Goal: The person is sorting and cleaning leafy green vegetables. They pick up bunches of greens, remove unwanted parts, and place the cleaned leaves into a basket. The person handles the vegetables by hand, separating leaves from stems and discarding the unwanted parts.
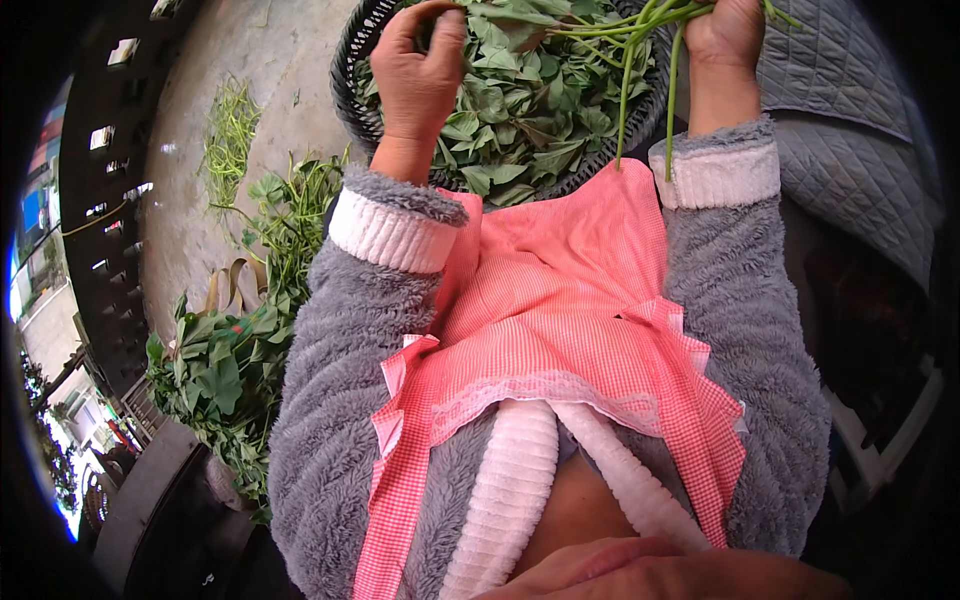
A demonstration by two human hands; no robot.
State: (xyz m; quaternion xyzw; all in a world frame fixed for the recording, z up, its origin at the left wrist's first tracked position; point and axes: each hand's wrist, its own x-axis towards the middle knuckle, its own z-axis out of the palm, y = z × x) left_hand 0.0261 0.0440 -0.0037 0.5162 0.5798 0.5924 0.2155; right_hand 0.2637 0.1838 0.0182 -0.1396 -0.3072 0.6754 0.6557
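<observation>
At the top right, my right hand (726, 34) grips a bunch of long green leaf stems (652, 22), two of which hang down toward my apron. My left hand (421, 64) is over the left side of a dark woven basket (346, 90), thumb and forefinger curled toward each other. Whether something is pinched there cannot be made out, as the frame's top edge cuts close to the fingertips. Picked green leaves (517, 120) fill the basket. A larger leaf (510, 26) at the end of the held stems lies between my hands.
On the concrete floor (180, 180) at the left lies a loose pile of bare stems (231, 139). Uncut leafy vines (225, 367) are heaped beside my left arm. A grey quilted cloth (840, 150) is at the right. A pink checked apron (555, 285) covers my lap.
</observation>
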